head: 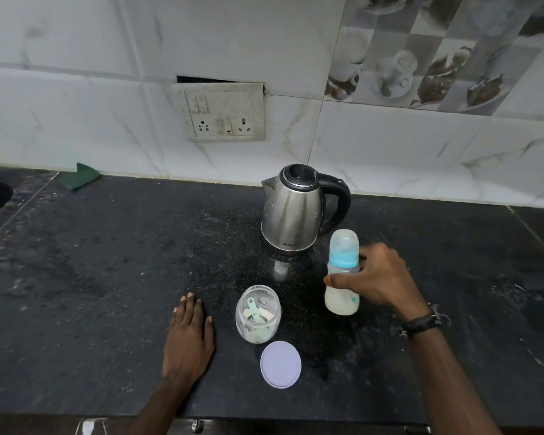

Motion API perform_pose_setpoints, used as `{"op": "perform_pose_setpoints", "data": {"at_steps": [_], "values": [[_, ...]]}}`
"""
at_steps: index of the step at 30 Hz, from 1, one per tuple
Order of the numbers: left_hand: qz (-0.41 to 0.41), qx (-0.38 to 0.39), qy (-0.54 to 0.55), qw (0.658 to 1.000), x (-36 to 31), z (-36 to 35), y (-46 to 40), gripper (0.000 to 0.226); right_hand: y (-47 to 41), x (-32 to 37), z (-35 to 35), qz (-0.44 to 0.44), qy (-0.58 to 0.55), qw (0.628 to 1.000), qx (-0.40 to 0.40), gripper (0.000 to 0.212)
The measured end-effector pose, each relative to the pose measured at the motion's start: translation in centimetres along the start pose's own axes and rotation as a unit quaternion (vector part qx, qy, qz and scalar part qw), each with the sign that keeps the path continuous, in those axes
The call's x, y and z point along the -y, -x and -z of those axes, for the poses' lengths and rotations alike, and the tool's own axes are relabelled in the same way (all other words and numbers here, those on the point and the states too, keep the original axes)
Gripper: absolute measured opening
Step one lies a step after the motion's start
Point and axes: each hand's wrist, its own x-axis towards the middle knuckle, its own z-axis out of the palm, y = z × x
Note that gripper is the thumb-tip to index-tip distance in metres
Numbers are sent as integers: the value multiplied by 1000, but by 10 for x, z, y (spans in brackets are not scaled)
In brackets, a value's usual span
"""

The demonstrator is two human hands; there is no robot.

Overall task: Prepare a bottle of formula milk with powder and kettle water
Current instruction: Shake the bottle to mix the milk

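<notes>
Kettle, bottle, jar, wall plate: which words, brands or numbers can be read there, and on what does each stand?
Kettle: a small dark brand mark low on the steel body, too blurred to read.
Baby bottle: a small teal mark near the base, not legible.
Powder jar, lid, socket plate: no text visible.

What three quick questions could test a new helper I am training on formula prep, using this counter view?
1. True or false: the powder jar has its lid screwed on.
2. Which hand grips the baby bottle? A) left hand B) right hand C) neither
3. Fill in: the scoop lies inside the ____.

Key
1. False: the lilac lid lies flat on the counter, in front of the open jar.
2. B: the right hand holds the capped bottle, which stands near the kettle with milky liquid in its lower part; the left hand rests flat on the counter.
3. jar
</notes>
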Motion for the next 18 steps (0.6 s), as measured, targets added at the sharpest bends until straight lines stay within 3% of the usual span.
{"op": "perform_pose_setpoints", "data": {"at_steps": [6,10,14,16,18], "values": [[1,1,0,1000,0,0,-1,64,-1,-5,0,19,-137,990,30,44],[-2,-1,-2,1000,-1,1,-1,65,0,-7,-1,26,-98,995,2,48],[-3,0,-1,1000,0,1,0,65,-2,-15,0,31,-163,984,66,37],[-2,0,-1,1000,-1,1,0,65,-3,-18,0,41,-126,991,32,41],[-1,2,0,1000,-1,1,0,64,-4,-19,0,54,-171,983,37,36]]}}
